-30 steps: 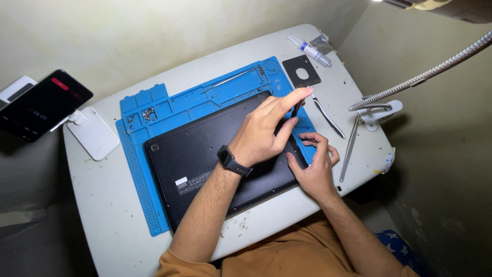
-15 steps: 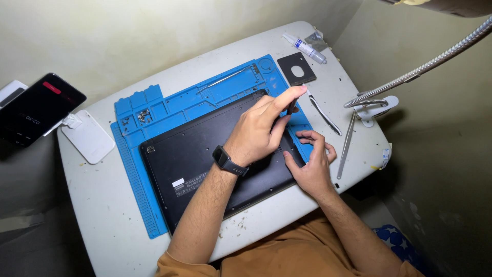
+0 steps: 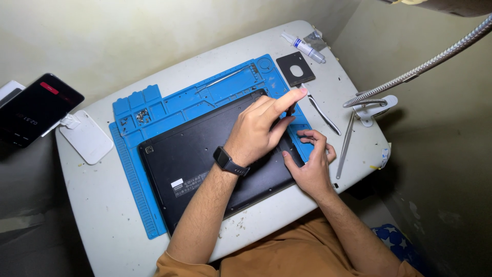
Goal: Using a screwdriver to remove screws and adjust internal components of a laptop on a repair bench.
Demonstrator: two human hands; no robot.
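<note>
Laptop [image 3: 205, 164], base up on blue mat [image 3: 148, 215]: left hand [image 3: 259, 131] pinching, apparently, its right-edge cover, right hand [image 3: 310, 161] curled pressing alongside; thin, stiff, crack-prone panel — grip along edges.

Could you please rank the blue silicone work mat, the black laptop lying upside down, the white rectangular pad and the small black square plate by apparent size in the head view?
1. Blue silicone work mat
2. Black laptop
3. White rectangular pad
4. Small black square plate
</note>
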